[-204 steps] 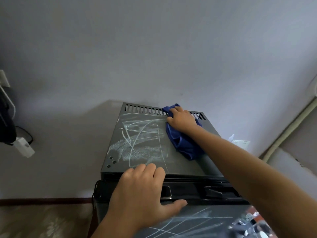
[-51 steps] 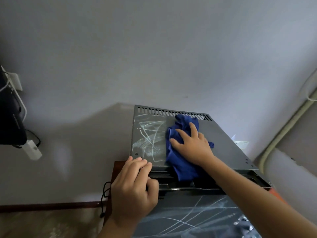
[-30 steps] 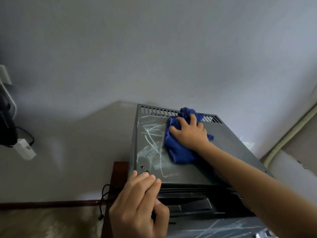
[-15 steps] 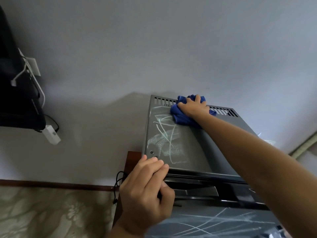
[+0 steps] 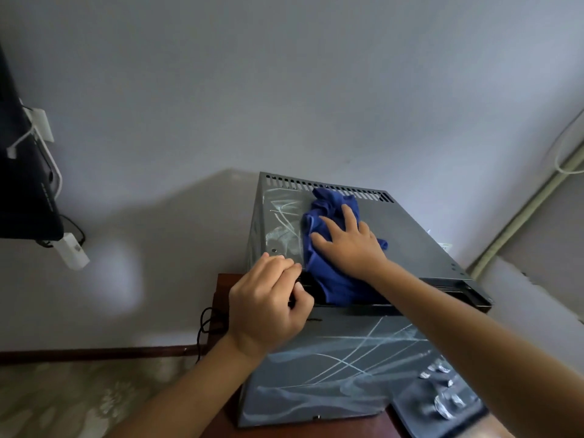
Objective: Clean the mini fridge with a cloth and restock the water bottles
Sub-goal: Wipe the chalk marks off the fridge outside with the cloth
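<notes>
Left hand (image 5: 268, 306) grips the front top edge of the mini fridge (image 5: 420, 245), fingertips hidden. Right hand (image 5: 347, 245), fingers spread flat, presses the blue cloth (image 5: 328, 279) on its chalk-streaked top. Bottles indistinct at lower right.

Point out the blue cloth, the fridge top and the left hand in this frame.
blue cloth (image 5: 328, 281), head view: on its lower folds near the fridge's front edge.
fridge top (image 5: 407, 235), head view: on the bare grey panel right of the cloth.
left hand (image 5: 267, 306), head view: on its back.
</notes>
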Demonstrator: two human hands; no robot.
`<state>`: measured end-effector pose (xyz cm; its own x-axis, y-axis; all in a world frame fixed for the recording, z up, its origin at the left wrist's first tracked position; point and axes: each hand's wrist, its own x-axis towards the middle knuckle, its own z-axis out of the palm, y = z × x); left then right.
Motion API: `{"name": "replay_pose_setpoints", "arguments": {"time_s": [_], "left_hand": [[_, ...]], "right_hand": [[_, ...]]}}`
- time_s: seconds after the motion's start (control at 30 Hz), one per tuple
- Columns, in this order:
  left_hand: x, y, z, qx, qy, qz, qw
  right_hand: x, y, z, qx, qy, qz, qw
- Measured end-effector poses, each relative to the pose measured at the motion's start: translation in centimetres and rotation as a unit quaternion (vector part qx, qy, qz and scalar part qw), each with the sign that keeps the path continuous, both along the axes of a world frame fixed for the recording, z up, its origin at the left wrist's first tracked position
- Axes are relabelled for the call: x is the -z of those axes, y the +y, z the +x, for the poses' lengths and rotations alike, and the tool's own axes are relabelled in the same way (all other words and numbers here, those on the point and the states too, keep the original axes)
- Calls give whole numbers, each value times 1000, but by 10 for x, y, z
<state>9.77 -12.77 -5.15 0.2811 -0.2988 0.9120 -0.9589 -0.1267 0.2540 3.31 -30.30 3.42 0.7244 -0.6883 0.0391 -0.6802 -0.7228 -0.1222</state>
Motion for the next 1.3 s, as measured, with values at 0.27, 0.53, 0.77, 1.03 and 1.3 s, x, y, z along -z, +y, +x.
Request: {"name": "replay_pose_setpoints", "arguments": {"time_s": [0.27,0.53,0.77,1.03,1.3], "left_hand": [[-2,8,9,42,-20,11,999],[5,0,10,70,-1,-16,997],[8,-3,9,60,-15,-23,998],[10,-2,12,43,-19,-18,999],[5,1,8,42,4,-10,999]], "right_hand": [[4,25,-35,-33,54,-61,996],[-1,-3,50,-50,61,-42,996],[-13,-82,161,-1,23,8,1000],[-11,-99,189,-6,43,20,999],[-1,-61,131,-72,47,18,996]]}}
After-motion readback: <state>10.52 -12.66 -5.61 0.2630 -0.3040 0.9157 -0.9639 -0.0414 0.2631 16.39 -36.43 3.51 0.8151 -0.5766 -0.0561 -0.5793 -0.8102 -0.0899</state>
